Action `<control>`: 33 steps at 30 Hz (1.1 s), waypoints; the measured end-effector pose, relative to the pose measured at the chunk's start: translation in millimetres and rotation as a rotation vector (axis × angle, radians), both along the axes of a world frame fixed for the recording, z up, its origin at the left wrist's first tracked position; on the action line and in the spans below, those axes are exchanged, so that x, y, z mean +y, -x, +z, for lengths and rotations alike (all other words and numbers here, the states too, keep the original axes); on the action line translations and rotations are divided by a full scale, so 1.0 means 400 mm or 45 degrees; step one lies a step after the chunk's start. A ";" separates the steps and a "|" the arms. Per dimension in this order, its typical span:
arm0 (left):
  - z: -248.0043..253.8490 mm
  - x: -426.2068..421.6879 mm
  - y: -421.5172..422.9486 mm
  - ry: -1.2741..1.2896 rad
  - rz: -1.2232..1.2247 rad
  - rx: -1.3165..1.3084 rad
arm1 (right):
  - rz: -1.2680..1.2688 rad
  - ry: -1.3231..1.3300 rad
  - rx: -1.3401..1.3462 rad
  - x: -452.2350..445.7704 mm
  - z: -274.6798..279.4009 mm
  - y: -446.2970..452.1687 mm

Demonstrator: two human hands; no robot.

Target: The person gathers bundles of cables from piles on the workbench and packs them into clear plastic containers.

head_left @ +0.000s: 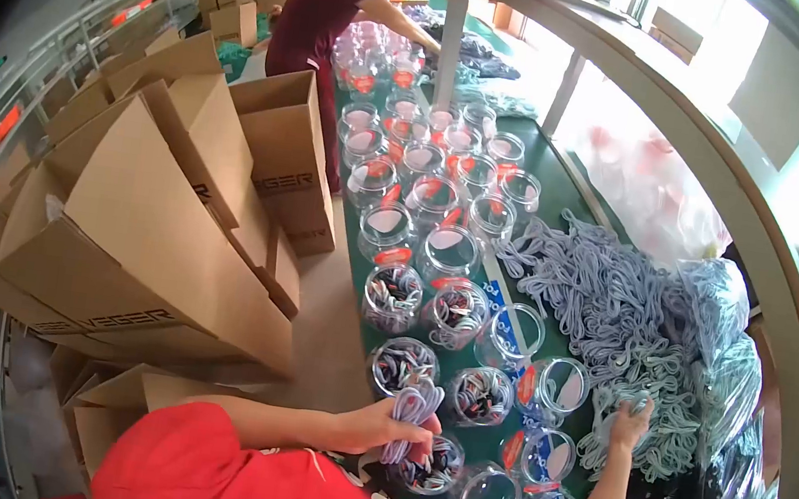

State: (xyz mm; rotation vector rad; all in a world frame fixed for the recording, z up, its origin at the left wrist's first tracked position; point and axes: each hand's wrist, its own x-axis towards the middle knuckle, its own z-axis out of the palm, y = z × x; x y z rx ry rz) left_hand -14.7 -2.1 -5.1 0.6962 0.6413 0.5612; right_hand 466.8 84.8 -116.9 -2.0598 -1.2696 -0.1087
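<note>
My left hand [394,429] is closed around a bundle of looped grey cords [417,403]. It holds them just above a clear jar [429,468] with dark, white and red cords inside. My right hand [630,423] reaches into the pile of looped grey cords [632,321], its fingers curled on some pale cords and partly hidden. Near my left hand, a jar of mixed cords [481,397] and another filled jar [404,366] stand upright. Between my hands is a clear jar [561,384] with an orange-red label and no cords visible inside.
Rows of clear jars [432,193] run along the green table [548,193]. Cardboard boxes [149,237] stand open at left. Plastic-wrapped bundles [731,374] lie at right, beneath a curved shelf edge [731,182]. A person in dark red [314,16] reaches across the table's far end.
</note>
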 end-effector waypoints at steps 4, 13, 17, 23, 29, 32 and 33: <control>0.023 0.004 0.031 0.149 -0.076 -0.128 | 0.183 -0.252 0.706 -0.012 0.174 0.065; 0.115 0.022 -0.077 0.717 -0.477 -0.646 | 1.109 -0.333 -0.041 -0.304 0.493 0.623; 0.065 -0.002 -0.073 0.820 -0.543 -0.715 | 1.047 0.332 -0.401 -0.467 0.530 0.740; 0.057 -0.064 -0.088 0.523 -0.818 -0.443 | 0.855 -0.222 0.642 -0.631 0.489 0.699; 0.041 -0.193 -0.090 0.723 -1.338 -0.290 | 1.001 0.365 0.625 -0.732 0.446 0.740; -0.009 -0.235 -0.113 0.807 -1.409 -0.381 | 0.988 0.494 0.919 -0.766 0.483 0.631; -0.007 -0.246 -0.138 0.760 -1.405 -0.429 | 0.956 0.347 0.915 -0.762 0.464 0.554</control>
